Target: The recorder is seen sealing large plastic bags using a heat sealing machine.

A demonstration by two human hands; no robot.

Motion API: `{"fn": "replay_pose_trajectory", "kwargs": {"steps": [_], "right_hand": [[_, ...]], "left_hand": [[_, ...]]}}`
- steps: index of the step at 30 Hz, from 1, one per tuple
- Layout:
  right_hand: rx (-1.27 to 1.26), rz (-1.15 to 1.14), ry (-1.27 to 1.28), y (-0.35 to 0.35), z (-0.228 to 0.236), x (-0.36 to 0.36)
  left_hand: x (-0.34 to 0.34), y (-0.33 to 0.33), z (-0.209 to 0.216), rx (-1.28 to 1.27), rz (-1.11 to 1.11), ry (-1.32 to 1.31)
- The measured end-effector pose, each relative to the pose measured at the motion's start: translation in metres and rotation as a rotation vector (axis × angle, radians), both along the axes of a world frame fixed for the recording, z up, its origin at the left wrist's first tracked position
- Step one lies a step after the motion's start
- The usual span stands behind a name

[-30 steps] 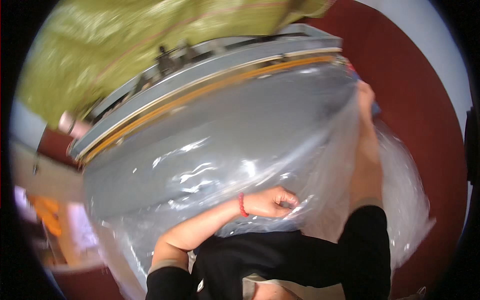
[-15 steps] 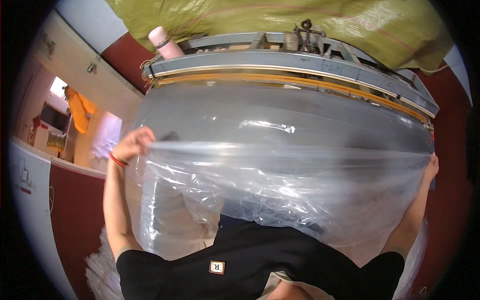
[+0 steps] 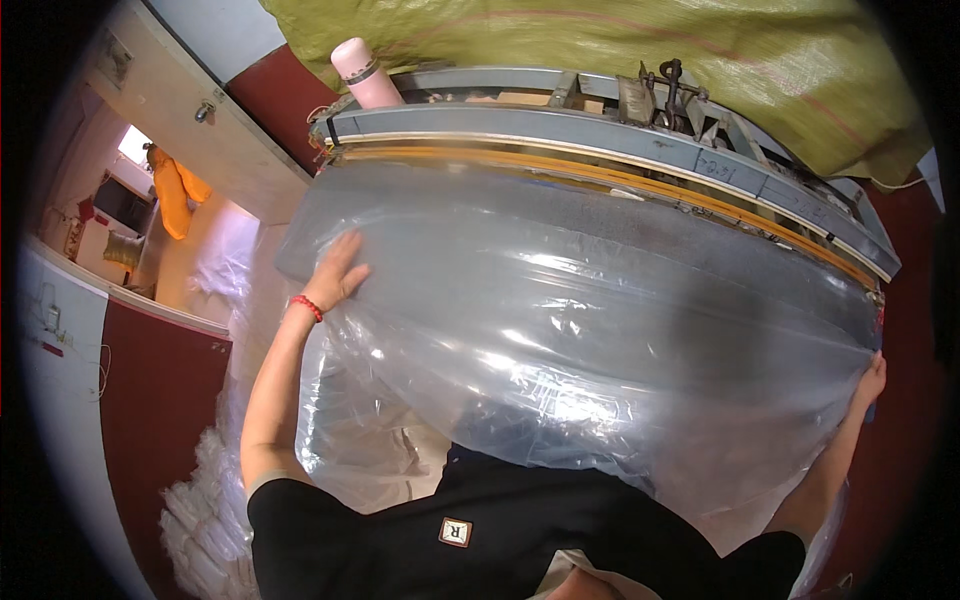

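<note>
A wide sheet of clear plastic film (image 3: pixel 480 330) lies over the grey table (image 3: pixel 330 195) and hangs down its near edge toward my body. My left hand (image 3: pixel 338 275), with a red bead bracelet at the wrist, rests on the film near the table's left end, fingers spread. At the far right edge, my right hand (image 3: pixel 873 385) pinches the film's border at the table corner. Along the table's back runs a long grey metal bar (image 3: pixel 560 125) with an orange strip (image 3: pixel 600 172) below it.
A pink bottle (image 3: pixel 366 75) stands behind the bar at left, and a metal clamp (image 3: pixel 665 90) sits on the frame. Green woven sheeting (image 3: pixel 800 60) covers the back. Bundled clear film (image 3: pixel 205 510) lies on the floor at left, near an open door (image 3: pixel 190 110).
My left hand has let go of the film's edge and spread flat on it. The stretched film has come down onto the table. My right hand keeps its hold, and the view has shifted.
</note>
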State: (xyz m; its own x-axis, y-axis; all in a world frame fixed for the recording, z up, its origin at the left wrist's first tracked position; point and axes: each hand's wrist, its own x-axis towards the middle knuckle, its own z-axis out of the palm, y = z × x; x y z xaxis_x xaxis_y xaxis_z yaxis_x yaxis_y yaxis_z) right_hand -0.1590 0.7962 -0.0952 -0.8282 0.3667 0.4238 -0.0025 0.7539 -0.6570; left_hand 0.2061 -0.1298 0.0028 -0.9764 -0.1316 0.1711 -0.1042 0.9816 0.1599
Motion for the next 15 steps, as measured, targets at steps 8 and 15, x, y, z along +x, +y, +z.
{"fn": "replay_pose_trajectory", "kwargs": {"steps": [8, 15], "right_hand": [[-0.233, 0.019, 0.016, -0.004, 0.003, 0.002], [-0.484, 0.023, -0.031, -0.007, 0.021, 0.021]], "left_hand": [[-0.047, 0.045, -0.014, 0.054, -0.186, -0.010], [-0.074, 0.048, -0.016, 0.101, -0.143, 0.120]]}}
